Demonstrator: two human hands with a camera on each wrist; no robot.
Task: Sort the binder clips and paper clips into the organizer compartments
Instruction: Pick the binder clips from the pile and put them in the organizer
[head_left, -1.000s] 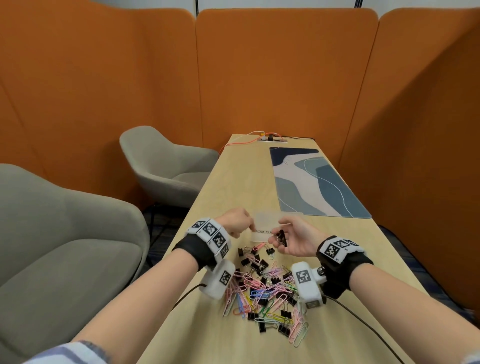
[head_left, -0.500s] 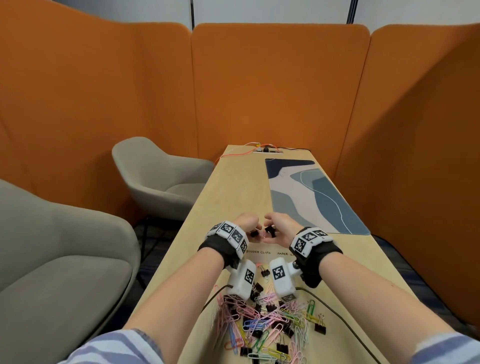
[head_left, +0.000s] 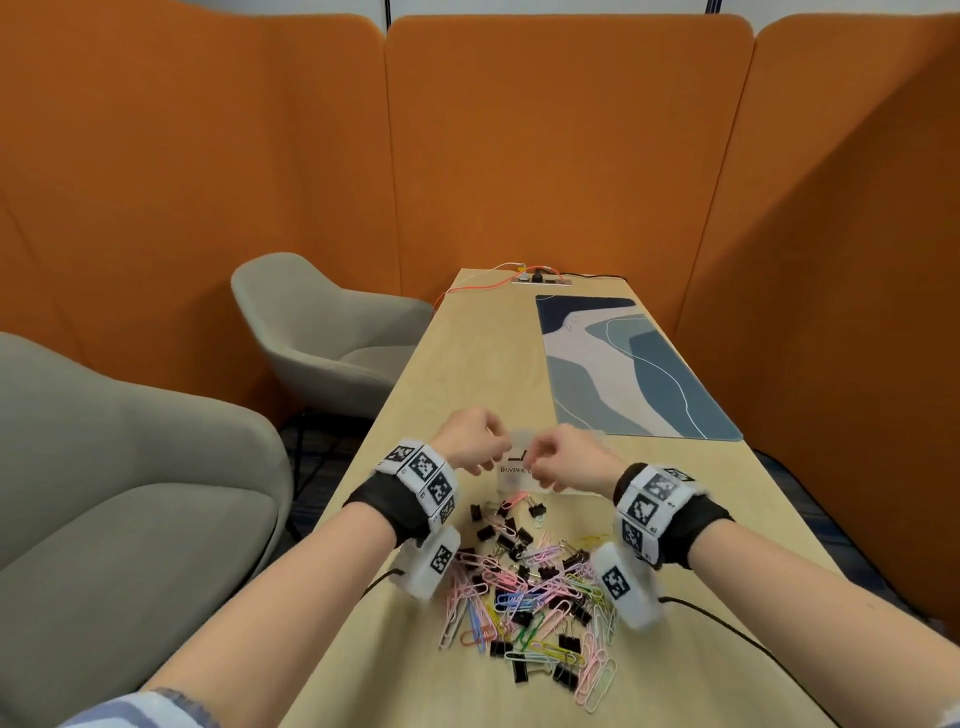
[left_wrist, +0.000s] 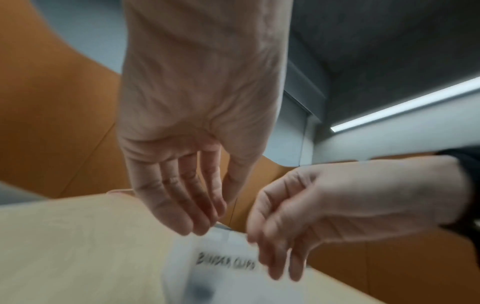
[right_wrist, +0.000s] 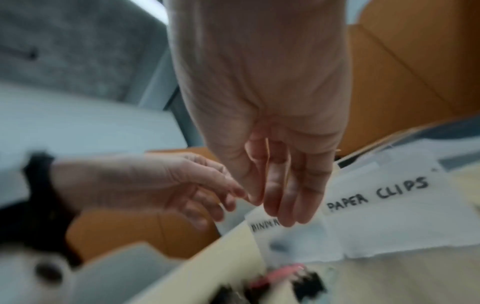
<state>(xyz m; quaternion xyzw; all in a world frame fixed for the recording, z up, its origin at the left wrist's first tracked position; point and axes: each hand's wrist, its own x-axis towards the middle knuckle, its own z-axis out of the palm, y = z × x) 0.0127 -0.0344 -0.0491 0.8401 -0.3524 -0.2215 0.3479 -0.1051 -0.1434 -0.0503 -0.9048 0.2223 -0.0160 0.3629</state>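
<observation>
A clear organizer (head_left: 519, 484) stands on the wooden table just beyond a mixed pile of black binder clips and coloured paper clips (head_left: 530, 592). Its handwritten labels read BINDER CLIPS (left_wrist: 226, 264) and PAPER CLIPS (right_wrist: 376, 193). My left hand (head_left: 493, 457) and right hand (head_left: 540, 467) hover close together over the binder clips side. In the wrist views the left hand's fingers (left_wrist: 187, 205) and the right hand's fingers (right_wrist: 285, 197) hang relaxed, holding nothing. A blurred dark shape (left_wrist: 202, 292) lies in that compartment.
A blue patterned desk mat (head_left: 634, 374) covers the far right of the table. Two grey armchairs (head_left: 332, 332) (head_left: 130, 493) stand to the left. A power socket with orange cables (head_left: 540, 280) sits at the far end. Orange partitions enclose the space.
Each hand pinched a black binder clip half a second ago; now both hands have let go over the organizer and their fingers hang loose.
</observation>
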